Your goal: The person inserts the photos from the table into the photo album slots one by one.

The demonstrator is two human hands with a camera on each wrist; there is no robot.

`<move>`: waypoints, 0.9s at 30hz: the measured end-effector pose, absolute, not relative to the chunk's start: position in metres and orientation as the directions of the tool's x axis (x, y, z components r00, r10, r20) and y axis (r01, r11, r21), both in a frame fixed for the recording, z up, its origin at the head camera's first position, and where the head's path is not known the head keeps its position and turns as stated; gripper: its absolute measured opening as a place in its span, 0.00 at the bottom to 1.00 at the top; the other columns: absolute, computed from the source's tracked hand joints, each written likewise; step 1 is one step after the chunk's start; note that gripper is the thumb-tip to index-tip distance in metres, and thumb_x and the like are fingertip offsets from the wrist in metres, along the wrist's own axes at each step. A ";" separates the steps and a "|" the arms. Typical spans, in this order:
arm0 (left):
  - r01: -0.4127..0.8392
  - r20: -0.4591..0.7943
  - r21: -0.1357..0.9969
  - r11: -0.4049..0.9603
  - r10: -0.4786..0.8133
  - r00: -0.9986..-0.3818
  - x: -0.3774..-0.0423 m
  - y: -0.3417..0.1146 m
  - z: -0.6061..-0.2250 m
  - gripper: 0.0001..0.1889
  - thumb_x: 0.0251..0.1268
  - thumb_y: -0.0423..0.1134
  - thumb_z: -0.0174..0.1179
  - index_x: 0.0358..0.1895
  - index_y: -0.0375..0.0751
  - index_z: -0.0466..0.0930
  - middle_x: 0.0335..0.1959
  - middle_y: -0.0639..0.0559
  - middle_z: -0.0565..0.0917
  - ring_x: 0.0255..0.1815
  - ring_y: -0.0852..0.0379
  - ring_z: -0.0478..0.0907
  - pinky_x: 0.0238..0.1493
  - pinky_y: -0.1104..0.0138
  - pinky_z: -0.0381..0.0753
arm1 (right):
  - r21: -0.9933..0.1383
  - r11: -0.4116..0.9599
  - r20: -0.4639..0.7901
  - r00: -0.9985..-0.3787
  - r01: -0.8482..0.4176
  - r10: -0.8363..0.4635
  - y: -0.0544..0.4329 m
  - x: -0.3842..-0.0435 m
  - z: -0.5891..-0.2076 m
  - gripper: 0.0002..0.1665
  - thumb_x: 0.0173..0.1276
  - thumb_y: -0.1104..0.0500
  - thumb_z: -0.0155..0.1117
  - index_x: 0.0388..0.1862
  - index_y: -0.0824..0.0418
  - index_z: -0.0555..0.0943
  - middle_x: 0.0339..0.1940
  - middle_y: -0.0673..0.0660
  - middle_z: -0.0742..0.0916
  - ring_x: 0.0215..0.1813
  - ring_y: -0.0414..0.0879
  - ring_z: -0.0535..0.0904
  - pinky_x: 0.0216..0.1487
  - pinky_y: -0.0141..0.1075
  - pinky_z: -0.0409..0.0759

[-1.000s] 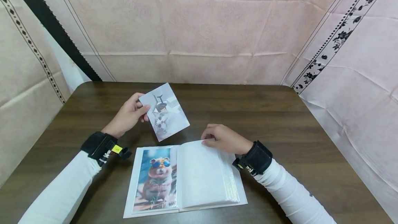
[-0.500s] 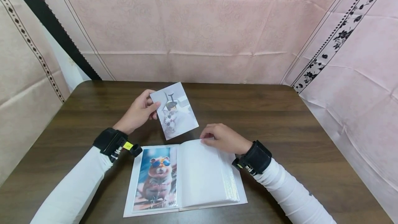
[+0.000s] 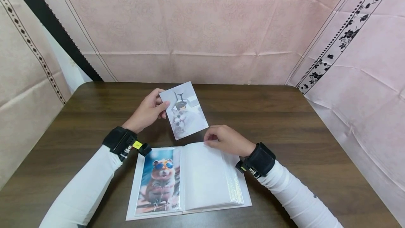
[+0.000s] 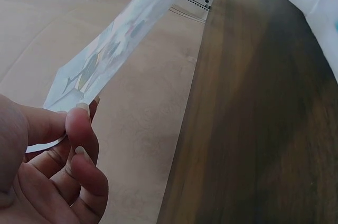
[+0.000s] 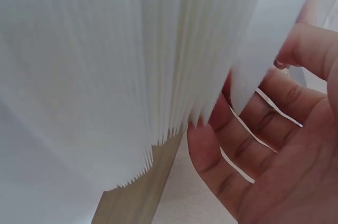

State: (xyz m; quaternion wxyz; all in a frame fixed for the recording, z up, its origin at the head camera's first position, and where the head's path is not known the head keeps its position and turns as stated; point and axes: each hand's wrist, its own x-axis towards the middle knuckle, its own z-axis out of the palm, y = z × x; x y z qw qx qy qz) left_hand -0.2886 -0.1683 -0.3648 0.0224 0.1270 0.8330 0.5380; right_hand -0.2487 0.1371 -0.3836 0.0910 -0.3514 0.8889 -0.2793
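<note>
My left hand [image 3: 148, 112] pinches a photo [image 3: 186, 110] by its upper left edge, between thumb and fingers. The print has pale grey tones with a small animal and a dark glass-like shape, and it hangs tilted above the album's far edge. An open photo album [image 3: 209, 178] lies near me; its left page shows a picture of a hamster in sunglasses [image 3: 159, 182]. At the top of the blank right page, my right hand [image 3: 229, 140] holds the upper edge. In the right wrist view the front page [image 5: 266, 44] stands apart from the stack, with fingers behind it.
The album lies on a dark brown wooden table [image 3: 284, 122]. Pale cloth [image 3: 202, 27] with black floral borders hangs behind and at the sides. Both wrists wear black camera straps [image 3: 261, 159].
My left hand has moved rightward and slightly away from me with the photo, bringing its lower right corner close to the right hand. The right hand and album have stayed in place.
</note>
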 end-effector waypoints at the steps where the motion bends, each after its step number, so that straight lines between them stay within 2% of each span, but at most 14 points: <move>1: 0.186 0.097 0.903 0.388 0.236 -0.967 -0.288 -0.167 -0.365 0.22 0.78 0.42 0.55 0.69 0.45 0.62 0.44 0.41 0.82 0.37 0.36 0.77 0.40 0.70 0.80 | -0.562 0.595 0.035 -0.736 -0.574 -0.676 0.137 -0.249 -0.384 0.04 0.70 0.59 0.69 0.42 0.56 0.87 0.36 0.48 0.86 0.40 0.40 0.77 0.45 0.32 0.81; 11: 0.150 0.064 0.918 0.366 0.236 -0.970 -0.286 -0.172 -0.374 0.23 0.77 0.41 0.55 0.68 0.45 0.61 0.46 0.40 0.82 0.34 0.39 0.78 0.40 0.72 0.80 | -0.576 0.597 0.039 -0.748 -0.558 -0.662 0.138 -0.246 -0.381 0.05 0.70 0.59 0.69 0.42 0.57 0.87 0.37 0.49 0.85 0.40 0.41 0.77 0.45 0.31 0.80; 18: 0.141 0.050 0.922 0.362 0.248 -0.967 -0.288 -0.173 -0.380 0.21 0.79 0.40 0.53 0.68 0.43 0.60 0.42 0.39 0.81 0.29 0.50 0.80 0.39 0.70 0.79 | -0.577 0.595 0.054 -0.752 -0.560 -0.657 0.140 -0.246 -0.379 0.07 0.70 0.59 0.69 0.44 0.58 0.88 0.37 0.50 0.86 0.40 0.41 0.77 0.45 0.30 0.80; 27: 0.133 0.039 0.925 0.357 0.258 -0.965 -0.287 -0.173 -0.384 0.20 0.79 0.40 0.53 0.67 0.41 0.60 0.39 0.37 0.80 0.31 0.46 0.81 0.39 0.71 0.80 | -0.593 0.578 0.068 -0.750 -0.561 -0.658 0.140 -0.248 -0.381 0.10 0.73 0.59 0.65 0.47 0.61 0.88 0.39 0.53 0.88 0.38 0.40 0.78 0.42 0.30 0.80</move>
